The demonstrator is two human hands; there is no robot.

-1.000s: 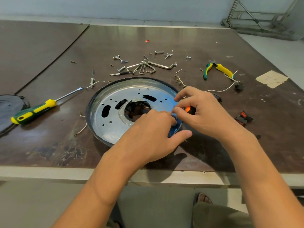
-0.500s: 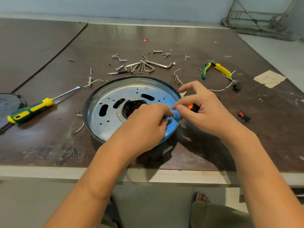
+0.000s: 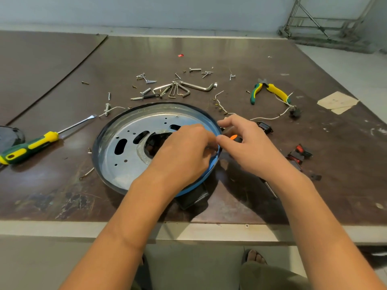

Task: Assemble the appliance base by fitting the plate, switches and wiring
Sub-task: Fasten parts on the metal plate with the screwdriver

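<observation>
**Now, work at the right rim**

Your metal plate (image 3: 129,147) lies flat inside the blue-rimmed base (image 3: 212,171), near the front edge of the tabletop (image 3: 62,185). Your left hand (image 3: 184,155) arches over the plate's right side, fingers curled down onto the metal. Whether they pinch anything I cannot tell, since the knuckles hide it. Your right hand (image 3: 249,149) sits just outside the rim, gripping a black-and-orange tool (image 3: 234,137). Red-and-black switches (image 3: 299,153) lie to its right, and a green-and-yellow screwdriver (image 3: 29,146) lies well to the left.
</observation>
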